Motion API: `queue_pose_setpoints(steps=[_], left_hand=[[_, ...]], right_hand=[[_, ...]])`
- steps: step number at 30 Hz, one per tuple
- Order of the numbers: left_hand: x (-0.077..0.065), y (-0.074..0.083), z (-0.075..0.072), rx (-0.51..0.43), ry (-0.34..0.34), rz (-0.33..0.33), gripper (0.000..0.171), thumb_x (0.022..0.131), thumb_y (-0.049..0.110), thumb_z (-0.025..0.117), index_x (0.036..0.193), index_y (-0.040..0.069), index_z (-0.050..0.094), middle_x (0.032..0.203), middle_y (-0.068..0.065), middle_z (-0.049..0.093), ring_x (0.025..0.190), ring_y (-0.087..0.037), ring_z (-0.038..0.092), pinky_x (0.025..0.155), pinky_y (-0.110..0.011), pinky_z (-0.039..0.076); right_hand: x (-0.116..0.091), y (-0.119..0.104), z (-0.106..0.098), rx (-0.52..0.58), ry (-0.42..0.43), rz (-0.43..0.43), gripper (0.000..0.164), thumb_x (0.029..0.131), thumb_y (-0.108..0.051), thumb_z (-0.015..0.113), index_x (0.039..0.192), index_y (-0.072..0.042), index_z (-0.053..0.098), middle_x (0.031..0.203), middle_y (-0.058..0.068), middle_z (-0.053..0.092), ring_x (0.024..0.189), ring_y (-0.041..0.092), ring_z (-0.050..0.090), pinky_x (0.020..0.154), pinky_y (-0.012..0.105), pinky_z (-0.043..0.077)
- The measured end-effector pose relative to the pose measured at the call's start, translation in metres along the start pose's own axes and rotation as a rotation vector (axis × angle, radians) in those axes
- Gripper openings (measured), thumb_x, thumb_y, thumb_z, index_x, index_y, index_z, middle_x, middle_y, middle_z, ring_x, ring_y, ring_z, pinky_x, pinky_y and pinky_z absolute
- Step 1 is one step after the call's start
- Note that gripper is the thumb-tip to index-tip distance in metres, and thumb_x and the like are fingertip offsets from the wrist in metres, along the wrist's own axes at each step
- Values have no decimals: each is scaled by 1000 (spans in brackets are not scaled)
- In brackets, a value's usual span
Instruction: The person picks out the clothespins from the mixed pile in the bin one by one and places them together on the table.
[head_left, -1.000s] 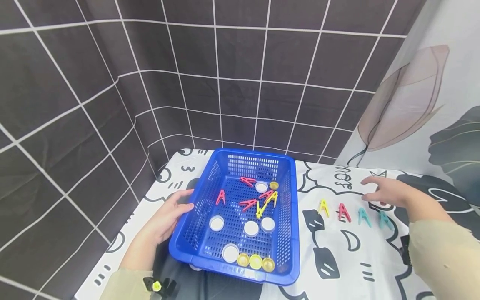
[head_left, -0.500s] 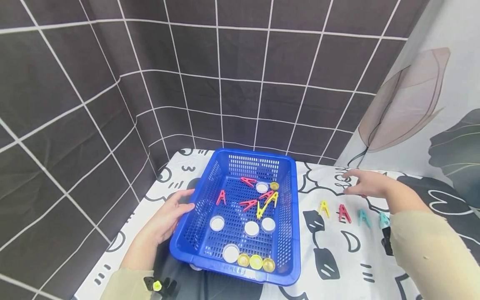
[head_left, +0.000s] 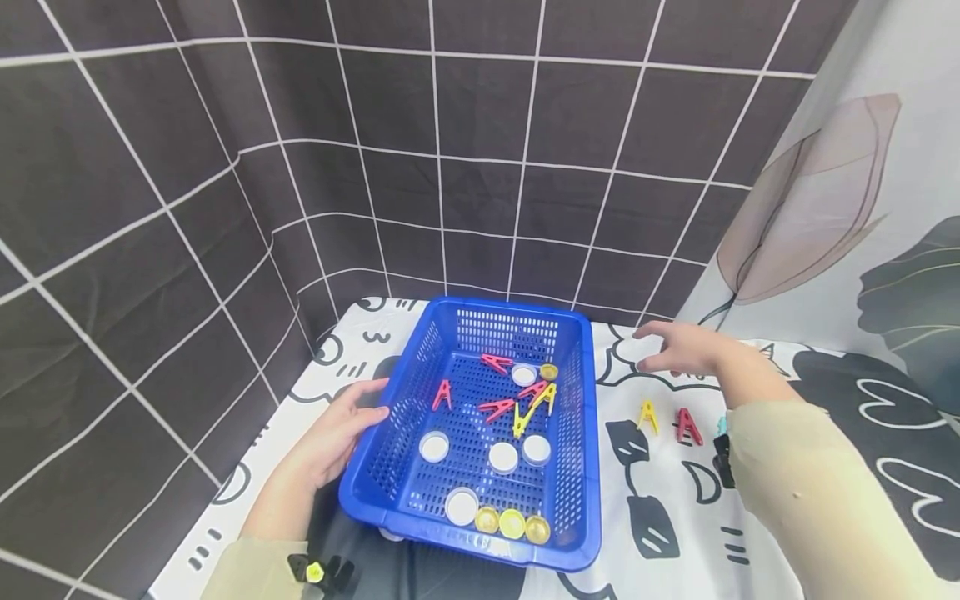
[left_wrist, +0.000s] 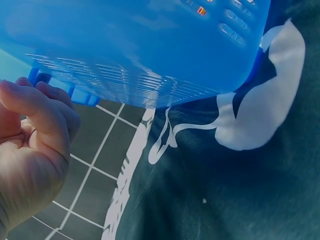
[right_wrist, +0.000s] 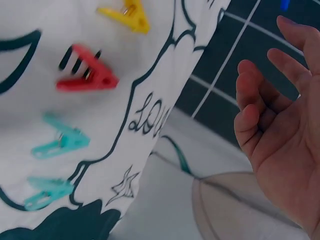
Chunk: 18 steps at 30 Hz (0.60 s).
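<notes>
Right hand [head_left: 684,347]: shifted toward blue basket [head_left: 572,433]; fingers parted, nothing held. Left hand [head_left: 337,435]: touching basket, nine o'clock; grip cannot be told. Basket: six o'clock, head view; presumably light, stiff; best held by rim [head_left: 480,546].

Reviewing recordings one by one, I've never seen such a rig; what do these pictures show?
No machine, just a person's bare hands. The head camera looks forward and down; a camera on each wrist shows that hand up close. The left hand touches the rim of a blue basket; whether it grips is unclear. Inside lie white lids, gold lids, red clips and yellow clips. The right hand holds nothing; on the patterned cloth lie one yellow clothespin, one red clothespin and two teal clothespins.
</notes>
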<state>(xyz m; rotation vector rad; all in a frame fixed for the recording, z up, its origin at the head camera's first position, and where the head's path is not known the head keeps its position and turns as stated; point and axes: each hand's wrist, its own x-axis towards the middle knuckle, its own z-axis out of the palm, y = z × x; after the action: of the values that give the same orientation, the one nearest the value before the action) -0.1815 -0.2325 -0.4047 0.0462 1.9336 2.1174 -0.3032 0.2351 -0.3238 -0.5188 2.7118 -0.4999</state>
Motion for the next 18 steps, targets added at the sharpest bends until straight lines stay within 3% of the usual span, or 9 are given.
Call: queue_pose_setpoints(steps=[7, 18], left_hand=[[2, -1, 1, -9, 4, 11, 59, 93, 13, 55, 143, 9, 25, 109, -22, 61, 89, -31, 65, 76, -47, 54], [1, -1, 2, -31, 2, 7, 60, 93, 12, 54, 145, 9, 23, 109, -20, 62, 89, -29, 65, 76, -44, 54]], right_hand=[[11, -16, 1, 1, 21, -17, 65, 83, -39, 65, 133, -4, 44, 129, 32, 45, 80, 26, 63, 70, 43, 53], [16, -34, 1, 19, -5, -20, 63, 83, -36, 66, 133, -5, 44, 133, 30, 42, 89, 33, 63, 78, 50, 52]])
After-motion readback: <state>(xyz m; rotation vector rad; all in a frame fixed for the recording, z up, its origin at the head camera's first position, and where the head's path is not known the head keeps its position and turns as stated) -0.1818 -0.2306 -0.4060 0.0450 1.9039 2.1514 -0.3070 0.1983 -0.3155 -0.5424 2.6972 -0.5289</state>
